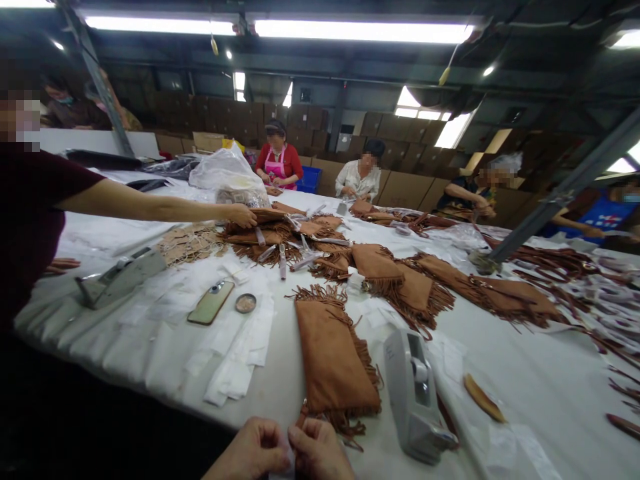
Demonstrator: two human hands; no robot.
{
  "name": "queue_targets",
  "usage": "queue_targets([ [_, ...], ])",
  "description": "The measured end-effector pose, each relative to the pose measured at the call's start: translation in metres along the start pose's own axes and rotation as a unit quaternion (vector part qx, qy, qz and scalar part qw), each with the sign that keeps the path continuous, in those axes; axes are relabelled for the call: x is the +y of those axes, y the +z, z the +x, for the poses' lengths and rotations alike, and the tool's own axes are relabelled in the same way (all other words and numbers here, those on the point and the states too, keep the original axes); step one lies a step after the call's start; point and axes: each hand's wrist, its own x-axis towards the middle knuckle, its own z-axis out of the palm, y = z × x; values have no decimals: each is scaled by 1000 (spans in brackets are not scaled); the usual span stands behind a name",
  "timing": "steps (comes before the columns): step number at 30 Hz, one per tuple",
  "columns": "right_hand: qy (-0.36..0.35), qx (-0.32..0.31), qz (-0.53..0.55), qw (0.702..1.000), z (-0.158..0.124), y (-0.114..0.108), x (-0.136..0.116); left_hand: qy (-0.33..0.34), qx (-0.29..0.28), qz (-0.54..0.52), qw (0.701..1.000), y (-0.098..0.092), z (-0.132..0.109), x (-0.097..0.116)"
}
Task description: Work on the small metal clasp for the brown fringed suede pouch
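Observation:
At the table's near edge my left hand (pixel 260 445) and my right hand (pixel 320 450) are close together, fingertips pinched. Between them is a thin whitish strip of wrapping (pixel 286 467), partly hidden by the fingers. A short brown strap (pixel 302 416) runs from the corner of a brown fringed bag (pixel 334 353) down to my right fingertips. The bag lies flat just beyond my hands, its fringe spread along the right side and both ends. To the right of the bag stands a grey tape dispenser (pixel 413 400).
More fringed bags (pixel 377 263) are heaped across the table's middle. A phone (pixel 211 303), a small round tin (pixel 245 303) and white tissue sheets (pixel 240 363) lie left. Another dispenser (pixel 120 277) stands farther left. A co-worker's arm (pixel 165 209) reaches to the heap; a metal post (pixel 565 180) rises right.

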Motion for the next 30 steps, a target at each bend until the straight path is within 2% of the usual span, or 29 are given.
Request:
queue_targets([
  [6,-1,28,-21,999,-3,-5,-4,20,57,138,989,-3,-5,5],
  [9,1,15,40,999,-10,-10,-13,28,96,260,960,-8,-10,14],
  [12,16,-4,88,996,-12,-11,-19,32,94,338,936,-8,-14,21],
  [19,-10,15,53,998,-15,-8,-22,51,24,373,926,6,-18,31],
  [24,-30,28,11,999,-15,-8,-19,37,-17,352,935,5,-21,37],
  [30,-20,19,-6,1000,-10,-12,-17,22,-19,335,942,1,-18,34],
])
